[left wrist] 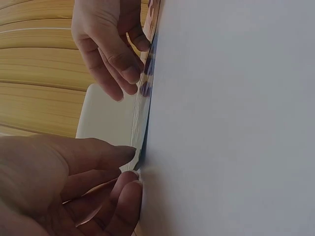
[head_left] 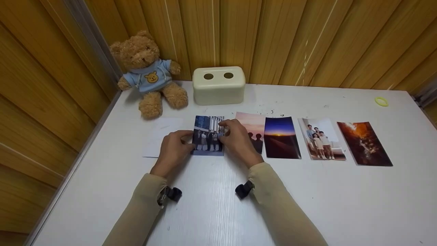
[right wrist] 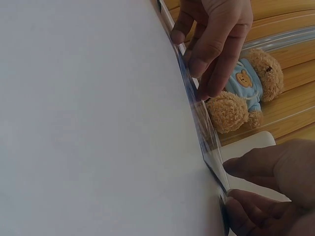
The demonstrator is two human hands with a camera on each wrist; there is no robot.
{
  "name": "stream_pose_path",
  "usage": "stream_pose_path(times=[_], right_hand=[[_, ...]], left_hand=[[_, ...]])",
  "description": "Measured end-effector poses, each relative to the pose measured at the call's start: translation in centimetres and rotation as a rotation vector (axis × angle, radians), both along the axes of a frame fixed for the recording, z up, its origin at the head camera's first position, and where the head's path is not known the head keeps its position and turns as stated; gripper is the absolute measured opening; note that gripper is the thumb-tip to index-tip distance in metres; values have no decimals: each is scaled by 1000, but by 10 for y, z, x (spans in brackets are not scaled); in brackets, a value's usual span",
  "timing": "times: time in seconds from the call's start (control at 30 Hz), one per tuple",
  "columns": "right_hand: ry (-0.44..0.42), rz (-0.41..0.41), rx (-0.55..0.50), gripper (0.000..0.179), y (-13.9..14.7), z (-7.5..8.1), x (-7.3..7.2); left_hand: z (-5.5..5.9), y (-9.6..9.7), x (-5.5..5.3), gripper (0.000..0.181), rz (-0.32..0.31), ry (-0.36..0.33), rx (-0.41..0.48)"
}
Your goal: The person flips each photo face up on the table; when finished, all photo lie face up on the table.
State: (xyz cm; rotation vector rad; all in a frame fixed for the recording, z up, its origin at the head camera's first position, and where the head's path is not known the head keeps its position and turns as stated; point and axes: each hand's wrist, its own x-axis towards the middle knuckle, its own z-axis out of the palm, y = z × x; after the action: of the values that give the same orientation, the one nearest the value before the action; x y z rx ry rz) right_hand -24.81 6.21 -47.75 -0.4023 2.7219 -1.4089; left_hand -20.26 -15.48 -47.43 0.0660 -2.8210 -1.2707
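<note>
A photo of several people in dark suits [head_left: 208, 136] lies between my hands on the white table. At its left edge, my left hand [head_left: 174, 147] grips with thumb and fingers. My right hand [head_left: 239, 141] holds the right edge the same way, partly covering that side. In the right wrist view the photo [right wrist: 203, 125] appears edge-on, slightly raised from the table. To the left, partly behind my left hand, is a white sheet [head_left: 153, 141]. A pink silhouette photo [head_left: 251, 122] is partly hidden by my right hand.
Rightward in a row lie a sunset photo [head_left: 281, 138], a family photo [head_left: 322, 138] and a dark orange photo [head_left: 364, 143]. Behind stand a teddy bear [head_left: 146, 75] and a cream box with two holes [head_left: 218, 90]. A yellow ring [head_left: 381, 101] lies far right.
</note>
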Motion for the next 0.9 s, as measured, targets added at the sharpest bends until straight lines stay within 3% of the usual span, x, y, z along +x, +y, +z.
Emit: stream_pose_path(times=[0.43, 0.67, 0.9], right_hand=[[-44, -9, -9, 44, 0, 1, 1], [8, -32, -24, 41, 0, 4, 1], [83, 18, -75, 36, -8, 1, 3]], left_hand=[[1, 1, 1, 40, -2, 14, -11], [4, 0, -1, 36, -4, -11, 33], [6, -9, -1, 32, 3, 103, 26]])
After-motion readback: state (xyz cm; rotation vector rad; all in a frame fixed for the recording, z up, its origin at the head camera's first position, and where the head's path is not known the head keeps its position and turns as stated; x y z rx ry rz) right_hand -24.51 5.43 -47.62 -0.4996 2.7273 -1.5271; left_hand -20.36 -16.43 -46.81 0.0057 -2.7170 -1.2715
